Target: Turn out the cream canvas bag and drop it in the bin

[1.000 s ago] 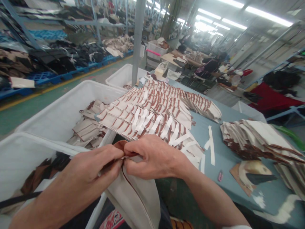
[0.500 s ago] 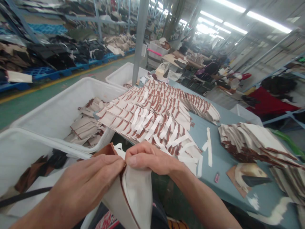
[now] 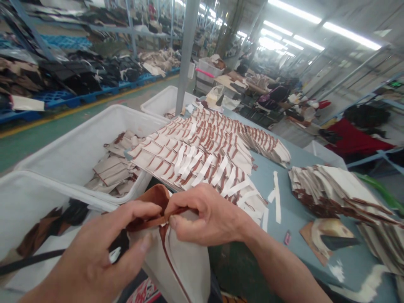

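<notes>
A folded cream leather piece [image 3: 189,261] with a brown underside and a dark brown seam down its middle hangs between my hands, above my lap. My right hand [image 3: 205,214] pinches its upper edge at the top of the seam, thumb in front and fingers curled. My left hand [image 3: 94,248] supports the left side, index finger along the brown edge and thumb against the cream face, with a gap between them. Its other fingers are hidden. The brown underside stands up as a curled flap [image 3: 156,195] behind my fingertips. A small white tab [image 3: 114,255] shows beside my left palm.
Overlapping rows of cream and brown pieces [image 3: 164,151] and loose white strips [image 3: 277,202] cover much of the blue-grey table [image 3: 268,176]. Piles of pieces [image 3: 334,189] lie at right, near a tape roll [image 3: 334,229]. White bins [image 3: 72,126] stand at left; a metal post [image 3: 186,54] rises behind.
My left fingers have spread from a close pinch at the seam and drawn back left. The brown flap has opened wider. My right hand stays at the seam and has turned slightly.
</notes>
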A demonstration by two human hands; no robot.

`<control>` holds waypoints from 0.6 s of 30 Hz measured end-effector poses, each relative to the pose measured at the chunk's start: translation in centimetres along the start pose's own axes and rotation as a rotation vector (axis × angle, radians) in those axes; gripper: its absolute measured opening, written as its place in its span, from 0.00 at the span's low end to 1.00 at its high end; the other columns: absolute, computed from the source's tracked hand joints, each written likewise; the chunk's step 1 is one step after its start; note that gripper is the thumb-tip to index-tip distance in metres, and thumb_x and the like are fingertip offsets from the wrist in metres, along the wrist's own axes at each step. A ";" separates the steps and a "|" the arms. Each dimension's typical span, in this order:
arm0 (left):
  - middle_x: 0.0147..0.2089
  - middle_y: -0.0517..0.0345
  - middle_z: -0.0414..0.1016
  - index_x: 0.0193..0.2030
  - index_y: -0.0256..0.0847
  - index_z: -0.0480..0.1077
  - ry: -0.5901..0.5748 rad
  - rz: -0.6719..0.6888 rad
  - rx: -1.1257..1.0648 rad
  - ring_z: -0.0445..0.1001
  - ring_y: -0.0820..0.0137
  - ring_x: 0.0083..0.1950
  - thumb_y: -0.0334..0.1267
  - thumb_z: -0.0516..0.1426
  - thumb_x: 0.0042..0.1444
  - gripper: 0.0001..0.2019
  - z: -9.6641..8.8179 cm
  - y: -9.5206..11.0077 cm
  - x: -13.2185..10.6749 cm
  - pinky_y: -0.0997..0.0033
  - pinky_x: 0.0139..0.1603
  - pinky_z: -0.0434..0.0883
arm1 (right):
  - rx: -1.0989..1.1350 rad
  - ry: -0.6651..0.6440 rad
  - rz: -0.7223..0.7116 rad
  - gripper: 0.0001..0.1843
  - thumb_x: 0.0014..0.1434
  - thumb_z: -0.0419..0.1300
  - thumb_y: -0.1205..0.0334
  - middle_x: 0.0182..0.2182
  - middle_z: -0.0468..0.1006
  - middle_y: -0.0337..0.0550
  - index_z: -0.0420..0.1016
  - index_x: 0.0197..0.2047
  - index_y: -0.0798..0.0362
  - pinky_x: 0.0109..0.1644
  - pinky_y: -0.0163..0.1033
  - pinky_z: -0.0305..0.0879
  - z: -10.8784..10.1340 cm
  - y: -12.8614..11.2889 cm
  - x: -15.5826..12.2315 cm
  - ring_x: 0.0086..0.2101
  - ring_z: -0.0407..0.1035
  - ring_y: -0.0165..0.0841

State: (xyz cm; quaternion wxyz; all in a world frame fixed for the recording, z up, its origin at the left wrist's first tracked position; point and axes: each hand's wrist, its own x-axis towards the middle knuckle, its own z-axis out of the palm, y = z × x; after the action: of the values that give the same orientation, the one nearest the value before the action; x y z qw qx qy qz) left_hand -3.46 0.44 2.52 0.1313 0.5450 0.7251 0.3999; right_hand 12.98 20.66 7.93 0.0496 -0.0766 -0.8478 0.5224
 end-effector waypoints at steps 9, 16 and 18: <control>0.41 0.60 0.88 0.46 0.48 0.80 0.100 0.320 0.016 0.86 0.66 0.41 0.39 0.53 0.83 0.15 2.0 -1.8 0.9 0.71 0.52 0.75 | 0.209 0.035 -0.038 0.06 0.54 0.58 0.64 0.23 0.70 0.32 0.77 0.31 0.52 0.30 0.31 0.57 1.3 0.8 0.5 0.23 0.59 0.25; 0.32 0.66 0.79 0.36 0.47 0.77 -0.112 0.135 -0.250 0.76 0.69 0.32 0.41 0.49 0.81 0.21 0.4 -0.4 2.4 0.76 0.43 0.75 | 0.305 0.020 -0.051 0.03 0.57 0.61 0.64 0.23 0.65 0.30 0.74 0.31 0.52 0.28 0.30 0.56 1.8 1.4 1.1 0.23 0.56 0.24; 0.29 0.67 0.76 0.31 0.47 0.73 -0.130 0.090 -0.222 0.74 0.70 0.30 0.48 0.49 0.81 0.25 -0.7 0.4 3.0 0.78 0.40 0.75 | 0.171 0.060 -0.098 0.04 0.57 0.61 0.65 0.24 0.68 0.31 0.76 0.30 0.53 0.30 0.30 0.56 1.4 1.4 1.1 0.24 0.60 0.24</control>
State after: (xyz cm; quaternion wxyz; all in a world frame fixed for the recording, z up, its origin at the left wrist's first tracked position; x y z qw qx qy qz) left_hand -4.75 2.89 3.95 0.2192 0.5839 0.6411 0.4472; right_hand 11.76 20.21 6.07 0.1067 -0.0462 -0.8010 0.5873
